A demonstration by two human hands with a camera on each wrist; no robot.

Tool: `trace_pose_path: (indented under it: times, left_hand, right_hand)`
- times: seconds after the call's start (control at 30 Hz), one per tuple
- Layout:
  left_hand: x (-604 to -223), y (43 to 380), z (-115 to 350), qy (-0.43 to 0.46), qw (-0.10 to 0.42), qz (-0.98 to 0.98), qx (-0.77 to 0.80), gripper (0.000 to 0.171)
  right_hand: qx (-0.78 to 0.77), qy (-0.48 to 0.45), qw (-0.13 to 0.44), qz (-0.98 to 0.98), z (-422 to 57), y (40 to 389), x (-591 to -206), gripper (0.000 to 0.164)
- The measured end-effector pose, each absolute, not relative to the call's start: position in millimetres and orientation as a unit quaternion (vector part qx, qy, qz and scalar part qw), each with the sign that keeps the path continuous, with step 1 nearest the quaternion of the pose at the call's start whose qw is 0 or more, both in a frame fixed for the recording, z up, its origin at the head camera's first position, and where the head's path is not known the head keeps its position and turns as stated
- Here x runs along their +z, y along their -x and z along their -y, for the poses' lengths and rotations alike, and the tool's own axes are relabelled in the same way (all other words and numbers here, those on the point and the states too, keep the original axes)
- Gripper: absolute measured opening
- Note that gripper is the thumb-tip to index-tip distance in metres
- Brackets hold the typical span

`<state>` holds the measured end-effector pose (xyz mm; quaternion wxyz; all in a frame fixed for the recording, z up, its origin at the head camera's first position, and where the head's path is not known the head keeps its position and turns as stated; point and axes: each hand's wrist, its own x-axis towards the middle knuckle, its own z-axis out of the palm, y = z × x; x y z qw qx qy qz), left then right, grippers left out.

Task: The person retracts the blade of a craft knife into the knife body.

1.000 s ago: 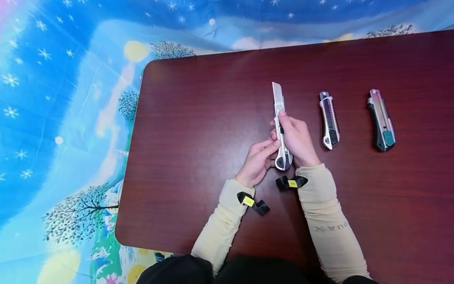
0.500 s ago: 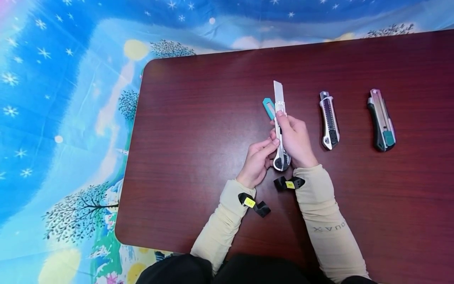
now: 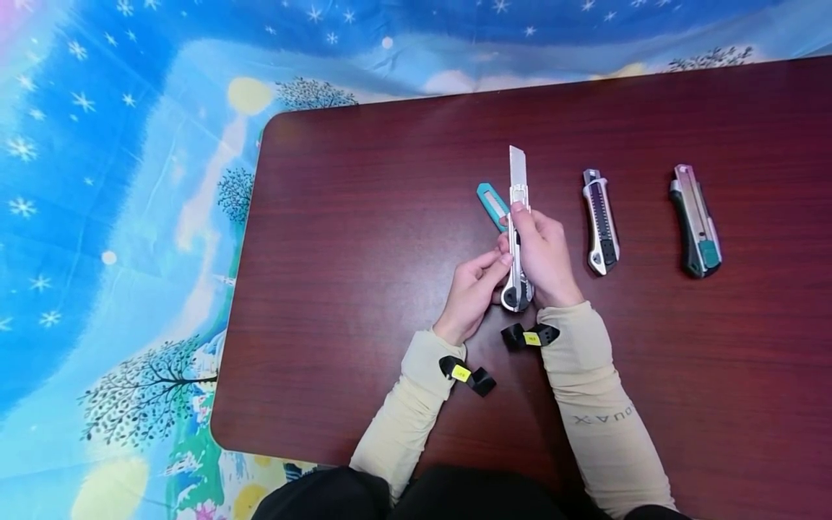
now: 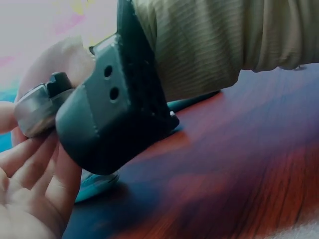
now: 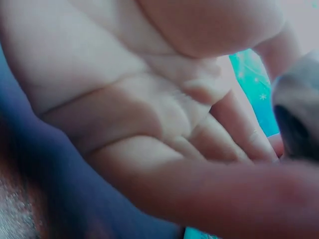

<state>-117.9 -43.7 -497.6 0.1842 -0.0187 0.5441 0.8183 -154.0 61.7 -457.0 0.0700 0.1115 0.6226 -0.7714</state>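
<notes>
A silver utility knife (image 3: 516,245) points away from me with a long stretch of blade (image 3: 518,167) out. My right hand (image 3: 547,256) grips its body from the right, thumb lying along the front. Lower down, my left hand (image 3: 466,292) pinches the left side between thumb and fingers. A teal slotted piece (image 3: 492,205) sticks out at a slant from behind the knife; its lower end is hidden, and whether fingers hold it I cannot tell. In the left wrist view, the knife's silver body (image 4: 37,112) shows beside the fingers. The right wrist view is mostly palm (image 5: 149,109).
Right of my hands lies a silver and black utility knife (image 3: 601,222). Farther right is a black and green one (image 3: 697,222) with a metal channel. Both rest on the dark red table (image 3: 364,238). A printed blue cloth (image 3: 149,180) hangs past the table edge.
The knife has shifted slightly right and turned more upright. The teal piece has come into sight to the left of it and stands farther out now. Both hands keep their hold.
</notes>
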Motion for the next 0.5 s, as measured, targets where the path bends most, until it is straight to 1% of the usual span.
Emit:
trace_pose_path:
  times: [0.13,0.33,0.5]
  left_hand:
    - [-498.9,116.9,44.6,-0.002,0.2,-0.524,0.828,0.038]
    - [-497.9,116.7,44.2,-0.009,0.2,-0.52,0.83,0.036]
    - [-498.3,116.6,44.7,-0.009,0.199,-0.523,0.829,0.036]
  right_hand:
    - [-0.77,-0.1,0.068,-0.627,-61.3,153.7,-456.8,0.035]
    - [-0.763,-0.091,0.067,-0.636,-61.9,154.1,-459.6,0.038]
    - [-0.753,-0.085,0.065,-0.649,-61.7,153.8,-459.6,0.034]
